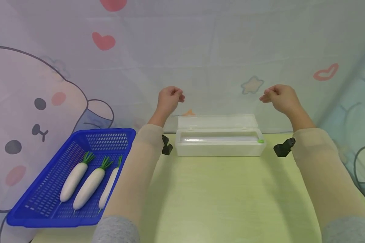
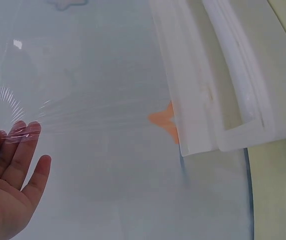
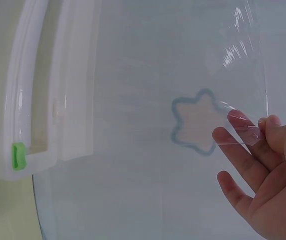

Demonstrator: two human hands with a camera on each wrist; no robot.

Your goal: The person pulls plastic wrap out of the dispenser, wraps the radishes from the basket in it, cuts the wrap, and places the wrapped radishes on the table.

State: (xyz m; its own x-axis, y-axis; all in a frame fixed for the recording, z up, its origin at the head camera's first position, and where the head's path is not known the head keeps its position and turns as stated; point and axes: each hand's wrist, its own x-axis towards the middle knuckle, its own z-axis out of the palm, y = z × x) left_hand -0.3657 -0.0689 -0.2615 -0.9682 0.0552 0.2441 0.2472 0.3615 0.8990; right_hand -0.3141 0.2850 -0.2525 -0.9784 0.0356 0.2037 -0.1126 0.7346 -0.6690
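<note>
A clear sheet of plastic wrap (image 2: 20,105) is stretched between my two raised hands. My left hand (image 1: 169,100) pinches one corner between thumb and fingers, where the film bunches into creases. At the opposite corner my right hand (image 1: 281,97) pinches the wrap (image 3: 243,131) the same way, its lower fingers spread apart. Below and between the hands stands a white wrap dispenser box (image 1: 220,150) with its translucent lid (image 1: 217,121) raised at the back. Inside the box lies a pale roll. A green slide cutter (image 3: 18,156) sits at the box's right end.
A blue plastic basket (image 1: 53,222) stands to the left, with several white radishes (image 1: 89,188) in view; my left forearm partly covers its right side. The light green table (image 1: 231,199) ends at a printed curtain (image 1: 213,50) behind the box.
</note>
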